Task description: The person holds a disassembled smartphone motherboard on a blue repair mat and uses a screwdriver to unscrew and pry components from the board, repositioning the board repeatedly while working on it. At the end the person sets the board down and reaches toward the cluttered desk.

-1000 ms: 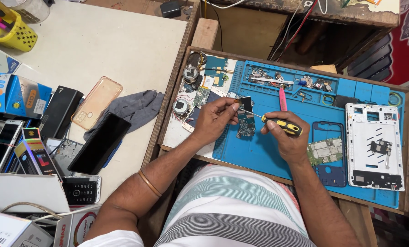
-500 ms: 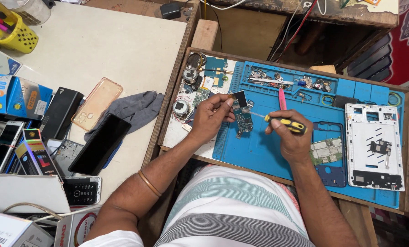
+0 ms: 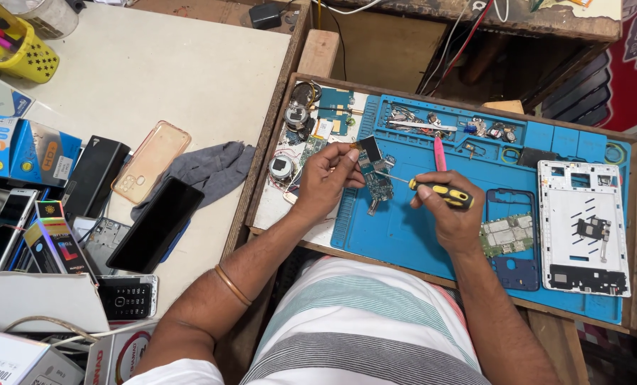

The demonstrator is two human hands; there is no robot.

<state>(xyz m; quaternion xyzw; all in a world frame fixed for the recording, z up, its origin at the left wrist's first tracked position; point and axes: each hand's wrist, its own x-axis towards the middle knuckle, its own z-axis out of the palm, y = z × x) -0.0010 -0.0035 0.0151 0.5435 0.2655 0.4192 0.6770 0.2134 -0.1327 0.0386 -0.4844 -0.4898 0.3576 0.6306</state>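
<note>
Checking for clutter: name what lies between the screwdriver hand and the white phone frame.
In the head view, a green circuit board on a blue phone frame lies between right hand and white frame.

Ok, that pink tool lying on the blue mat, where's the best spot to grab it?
Probably the upper half of the pink tool, pinched across its narrow width from above. It lies flat and near upright in view, and its lower end sits close to the right hand holding the screwdriver.

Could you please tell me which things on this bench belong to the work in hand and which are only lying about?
In use: circuit board, held by the left hand; yellow-and-black screwdriver in the right hand; blue work mat.

Lying about: white phone frame, black phone, grey cloth, yellow basket.
</note>
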